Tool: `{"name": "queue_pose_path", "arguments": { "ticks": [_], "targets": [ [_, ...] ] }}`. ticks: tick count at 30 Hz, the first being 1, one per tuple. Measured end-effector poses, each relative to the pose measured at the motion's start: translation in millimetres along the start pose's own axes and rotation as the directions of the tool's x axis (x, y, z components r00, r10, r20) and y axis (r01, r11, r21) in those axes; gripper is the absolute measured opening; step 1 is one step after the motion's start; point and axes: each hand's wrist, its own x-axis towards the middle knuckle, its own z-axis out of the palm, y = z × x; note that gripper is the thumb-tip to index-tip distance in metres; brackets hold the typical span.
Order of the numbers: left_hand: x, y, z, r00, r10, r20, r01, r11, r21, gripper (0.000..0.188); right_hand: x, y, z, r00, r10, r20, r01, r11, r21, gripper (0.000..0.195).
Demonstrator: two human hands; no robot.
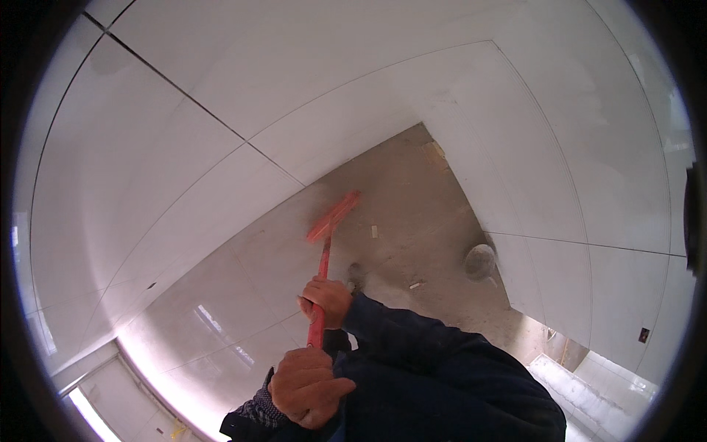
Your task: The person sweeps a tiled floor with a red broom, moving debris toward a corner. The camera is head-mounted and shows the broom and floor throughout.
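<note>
A red long-handled broom or squeegee (325, 259) runs away from me, its wide red head (333, 216) over the dusty floor near the wall's base; whether the head bears bristles or a blade is too blurred to tell. My right hand (327, 301) grips the handle partway up. Closer to my body, my left hand (310, 387) is closed around the handle's near end, with its thumb pointing right. Both sleeves are dark, and a patterned cuff shows at the left wrist. Glossy pale floor (243, 298) lies left of the handle, duller dusty floor (420, 221) to the right.
A large-tiled white wall (193, 166) rises ahead and left, meeting another tiled wall (541, 188) at a corner. A round bucket-like container (479, 262) stands by the right wall. Small pale pieces (374, 231) lie on the floor. A pale ledge or step (574, 381) is at lower right.
</note>
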Motion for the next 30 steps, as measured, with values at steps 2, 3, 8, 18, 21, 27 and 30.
{"name": "queue_pose_path", "arguments": {
  "ticks": [2,3,8,18,21,27,30],
  "targets": [
    [-4.5,0.3,-3.3,0.996,0.04,0.082,-0.042,0.999,0.019,0.012,3.2,0.9,8.1,0.999,-0.027,-0.031,0.029,0.999,0.038,0.018],
    [-6.9,-0.4,-3.9,0.99,0.063,0.123,-0.066,0.998,0.024,0.015,4.4,2.3,11.9,0.998,-0.04,-0.047,0.042,0.998,0.052,0.017],
    [-14.4,-53.2,20.5,0.971,0.104,0.213,-0.117,0.992,0.049,0.017,3.5,47.2,24.0,0.994,-0.103,0.037,0.099,0.99,0.098,0.016],
    [-28.7,-25.8,9.3,0.993,0.08,0.089,-0.07,0.99,-0.119,0.014,-58.4,14.3,1.2,0.986,0.136,0.097,-0.129,0.989,-0.071,0.016],
    [-45.3,1.1,-9.2,1.0,0.018,-0.011,-0.019,0.994,-0.104,0.016,-48.4,-19.9,4.2,0.988,0.102,0.118,-0.094,0.993,-0.065,0.016],
    [-94.2,37.1,-37.4,0.999,-0.005,-0.033,0.004,0.999,-0.045,0.016,-31.9,-60.8,62.6,0.991,-0.066,0.113,0.064,0.998,0.021,0.014],
    [-107.6,31.9,-51.6,0.999,0.018,0.037,-0.023,0.988,0.15,0.018,-16.1,-49.9,114.8,0.976,-0.163,0.146,0.154,0.985,0.073,0.015]
  ]
}}
